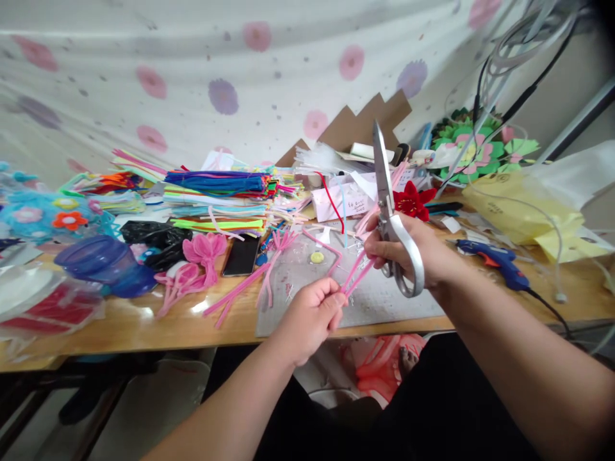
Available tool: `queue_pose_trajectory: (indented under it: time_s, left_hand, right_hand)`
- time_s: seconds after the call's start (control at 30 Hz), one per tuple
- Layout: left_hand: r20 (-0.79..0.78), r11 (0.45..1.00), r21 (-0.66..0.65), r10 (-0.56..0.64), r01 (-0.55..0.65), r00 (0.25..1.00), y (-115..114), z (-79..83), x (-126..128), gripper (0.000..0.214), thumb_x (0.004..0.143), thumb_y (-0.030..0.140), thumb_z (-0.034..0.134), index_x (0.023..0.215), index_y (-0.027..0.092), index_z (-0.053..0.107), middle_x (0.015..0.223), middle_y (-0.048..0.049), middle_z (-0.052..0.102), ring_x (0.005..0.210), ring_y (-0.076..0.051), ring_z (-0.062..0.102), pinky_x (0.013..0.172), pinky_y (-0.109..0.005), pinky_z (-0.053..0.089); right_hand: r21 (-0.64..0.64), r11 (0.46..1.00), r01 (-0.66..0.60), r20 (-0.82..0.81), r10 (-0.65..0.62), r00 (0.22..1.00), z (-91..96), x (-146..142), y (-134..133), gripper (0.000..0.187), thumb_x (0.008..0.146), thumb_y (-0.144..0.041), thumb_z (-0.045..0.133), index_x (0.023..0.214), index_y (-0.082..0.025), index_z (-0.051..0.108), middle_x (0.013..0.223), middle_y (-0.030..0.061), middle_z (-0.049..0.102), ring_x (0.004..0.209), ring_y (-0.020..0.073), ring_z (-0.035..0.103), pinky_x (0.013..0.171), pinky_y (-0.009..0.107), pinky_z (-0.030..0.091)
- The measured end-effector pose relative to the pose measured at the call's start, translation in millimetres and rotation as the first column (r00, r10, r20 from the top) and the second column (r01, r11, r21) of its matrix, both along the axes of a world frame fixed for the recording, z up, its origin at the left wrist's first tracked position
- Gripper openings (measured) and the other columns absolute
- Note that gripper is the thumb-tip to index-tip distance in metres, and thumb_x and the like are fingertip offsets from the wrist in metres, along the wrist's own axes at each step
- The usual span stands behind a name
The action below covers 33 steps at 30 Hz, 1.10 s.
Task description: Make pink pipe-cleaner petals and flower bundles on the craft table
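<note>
My left hand (319,310) is closed, pinching one end of a pink pipe cleaner loop (354,274) above the grey mat (398,307). The loop stretches up to the fingers of my right hand (396,246), which also hold a large pair of silver scissors (383,169). The scissors point upward with their blades together, and one handle hangs below my palm. Behind my right hand lies a red fuzzy flower (414,200). A bent pink pipe cleaner (331,248) and a small yellow disc (316,257) rest on the mat.
Bundles of coloured pipe cleaners (216,182) are piled at the back. To the left are a phone (241,256), pink fuzzy petals (205,257) and a blue plastic jar (103,262). A blue glue gun (500,261) with a cord lies right, near yellow plastic (519,198).
</note>
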State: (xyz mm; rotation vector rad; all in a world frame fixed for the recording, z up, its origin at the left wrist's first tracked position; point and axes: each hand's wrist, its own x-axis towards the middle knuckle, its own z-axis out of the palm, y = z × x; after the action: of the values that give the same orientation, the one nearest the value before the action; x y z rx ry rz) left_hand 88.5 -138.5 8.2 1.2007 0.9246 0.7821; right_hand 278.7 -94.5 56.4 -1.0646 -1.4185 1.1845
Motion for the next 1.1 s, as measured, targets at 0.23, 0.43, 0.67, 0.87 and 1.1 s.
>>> queue_pose_trajectory:
  time_s: [0.23,0.43,0.67,0.87,1.1]
  left_hand:
    - [-0.102,0.987,0.126,0.112,-0.099,0.988,-3,-8.5,-3,0.021,0.085,0.031,0.048,0.069,0.018,0.046,0.043,0.0082,0.038,0.041,-0.005,0.029,0.042,-0.018,0.022]
    - [0.300,0.991,-0.135,0.061,-0.021,0.952,-11,-6.9,-4,0.028,0.081,0.041,0.056,0.070,0.019,0.044,0.039,0.0111,0.032,0.034,-0.003,0.016,0.037,-0.017,0.016]
    - [0.549,0.943,-0.244,-0.056,0.224,0.834,-18,-5.3,1,0.028,0.079,0.039,0.063,0.071,0.019,0.045,0.039,0.0112,0.035,0.030,-0.001,0.014,0.034,-0.016,0.011]
    - [0.588,0.922,-0.279,-0.057,0.269,0.807,-19,-10.3,1,0.028,0.079,0.037,0.063,0.071,0.019,0.043,0.038,0.0112,0.036,0.029,-0.001,0.014,0.033,-0.015,0.012]
    - [0.583,0.917,-0.290,-0.059,0.275,0.810,-20,-10.3,2,0.028,0.078,0.037,0.064,0.071,0.019,0.044,0.038,0.0115,0.035,0.029,-0.001,0.015,0.033,-0.015,0.012]
  right_hand:
    - [-0.003,1.000,0.025,-0.109,-0.026,0.994,0.2,-11,-5,0.038,0.063,-0.024,0.075,0.089,-0.018,0.049,0.060,-0.0045,0.059,0.049,0.0099,0.056,0.048,0.022,0.046]
    - [-0.028,0.989,-0.146,-0.458,0.117,0.881,-11.7,-18,-7,0.050,0.060,-0.020,0.079,0.100,-0.020,0.048,0.087,0.0031,0.069,0.066,0.0115,0.063,0.058,0.022,0.050]
    - [0.066,0.941,-0.332,-0.630,0.298,0.717,-11.8,-29,-19,0.043,0.066,-0.025,0.076,0.097,-0.021,0.047,0.083,0.0021,0.070,0.059,0.0093,0.059,0.057,0.021,0.048]
    - [0.071,0.942,-0.329,-0.625,0.299,0.721,-7.8,-25,-20,0.045,0.064,-0.026,0.077,0.097,-0.020,0.046,0.080,0.0009,0.069,0.058,0.0084,0.057,0.056,0.019,0.046]
    - [0.129,0.949,-0.289,-0.586,0.308,0.750,-9.6,-23,-15,0.042,0.064,-0.021,0.077,0.093,-0.020,0.047,0.076,0.0006,0.069,0.056,0.0086,0.056,0.051,0.018,0.044]
